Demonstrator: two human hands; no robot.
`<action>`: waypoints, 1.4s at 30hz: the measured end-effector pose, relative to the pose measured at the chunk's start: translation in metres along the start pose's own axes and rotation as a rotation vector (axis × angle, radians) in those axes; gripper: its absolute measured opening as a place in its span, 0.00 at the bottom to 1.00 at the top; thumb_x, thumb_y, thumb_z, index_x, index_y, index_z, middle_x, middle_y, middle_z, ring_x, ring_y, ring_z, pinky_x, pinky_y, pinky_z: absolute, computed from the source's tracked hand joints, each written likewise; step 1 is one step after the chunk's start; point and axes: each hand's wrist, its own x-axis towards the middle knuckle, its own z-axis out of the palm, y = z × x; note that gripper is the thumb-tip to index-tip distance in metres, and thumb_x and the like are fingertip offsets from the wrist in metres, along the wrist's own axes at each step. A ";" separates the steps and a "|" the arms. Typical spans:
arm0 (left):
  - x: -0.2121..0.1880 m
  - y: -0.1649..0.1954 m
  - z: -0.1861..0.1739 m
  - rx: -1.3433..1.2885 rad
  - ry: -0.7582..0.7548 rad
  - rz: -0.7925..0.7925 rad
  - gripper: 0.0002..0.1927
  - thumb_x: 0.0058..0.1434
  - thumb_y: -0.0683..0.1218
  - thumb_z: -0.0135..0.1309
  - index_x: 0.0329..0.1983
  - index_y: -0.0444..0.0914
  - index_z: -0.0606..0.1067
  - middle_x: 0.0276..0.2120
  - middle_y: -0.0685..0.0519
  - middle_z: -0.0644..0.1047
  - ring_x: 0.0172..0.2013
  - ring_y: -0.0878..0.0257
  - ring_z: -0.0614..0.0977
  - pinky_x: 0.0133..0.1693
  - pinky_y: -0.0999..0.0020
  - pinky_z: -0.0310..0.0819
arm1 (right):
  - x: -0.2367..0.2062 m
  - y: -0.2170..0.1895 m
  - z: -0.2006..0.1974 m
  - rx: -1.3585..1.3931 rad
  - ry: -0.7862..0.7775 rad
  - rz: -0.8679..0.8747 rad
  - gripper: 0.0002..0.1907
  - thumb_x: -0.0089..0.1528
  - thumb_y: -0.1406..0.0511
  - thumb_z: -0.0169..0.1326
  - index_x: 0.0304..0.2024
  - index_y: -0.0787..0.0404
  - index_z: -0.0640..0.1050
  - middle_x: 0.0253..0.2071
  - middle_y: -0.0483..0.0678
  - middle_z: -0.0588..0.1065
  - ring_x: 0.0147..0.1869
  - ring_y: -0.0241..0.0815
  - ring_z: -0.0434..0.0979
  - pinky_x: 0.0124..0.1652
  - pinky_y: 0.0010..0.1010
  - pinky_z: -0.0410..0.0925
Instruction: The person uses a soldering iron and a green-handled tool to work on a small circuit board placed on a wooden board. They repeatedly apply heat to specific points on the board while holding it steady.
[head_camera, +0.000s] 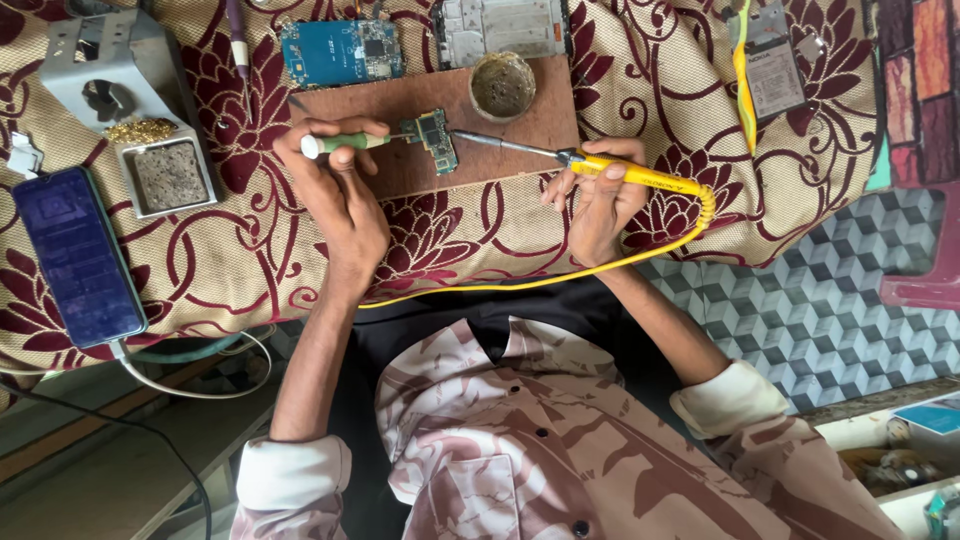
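I saw the small green circuit board (437, 138) lying on the brown wooden board (440, 125), likely so heat stayed off the patterned cloth (250, 250) over the worktop. My left hand (340, 180) had its fingers (345, 127) closed round a green-handled tool (345, 142), tip pressed at the board's edge to pin it. My right hand (600, 195) gripped the yellow soldering iron (600, 168) like a pen, fingers shut on the handle, metal tip reaching the board's right side; contact possibly, blurry there. Both wrists rested on the cloth, forearms angled inward. Round tin (502, 85) sat just behind.
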 end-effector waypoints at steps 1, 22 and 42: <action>0.000 0.001 -0.001 -0.001 -0.007 0.003 0.10 0.85 0.49 0.33 0.55 0.37 0.57 0.43 0.42 0.80 0.29 0.67 0.70 0.35 0.74 0.65 | -0.001 0.000 0.001 -0.001 0.000 0.003 0.21 0.78 0.51 0.38 0.53 0.64 0.63 0.30 0.52 0.68 0.26 0.40 0.73 0.27 0.27 0.70; 0.002 0.002 0.001 0.008 -0.074 -0.008 0.13 0.84 0.52 0.30 0.55 0.37 0.57 0.43 0.43 0.80 0.22 0.71 0.66 0.26 0.78 0.59 | 0.007 -0.008 0.006 -0.080 -0.003 0.048 0.20 0.78 0.53 0.38 0.49 0.65 0.65 0.28 0.50 0.68 0.26 0.36 0.71 0.30 0.31 0.73; 0.002 -0.005 0.001 -0.006 -0.057 0.051 0.14 0.87 0.53 0.30 0.55 0.37 0.57 0.43 0.42 0.81 0.36 0.62 0.80 0.35 0.72 0.72 | 0.005 -0.004 0.004 -0.133 0.075 0.031 0.16 0.79 0.57 0.36 0.47 0.64 0.65 0.23 0.49 0.65 0.22 0.36 0.66 0.25 0.28 0.67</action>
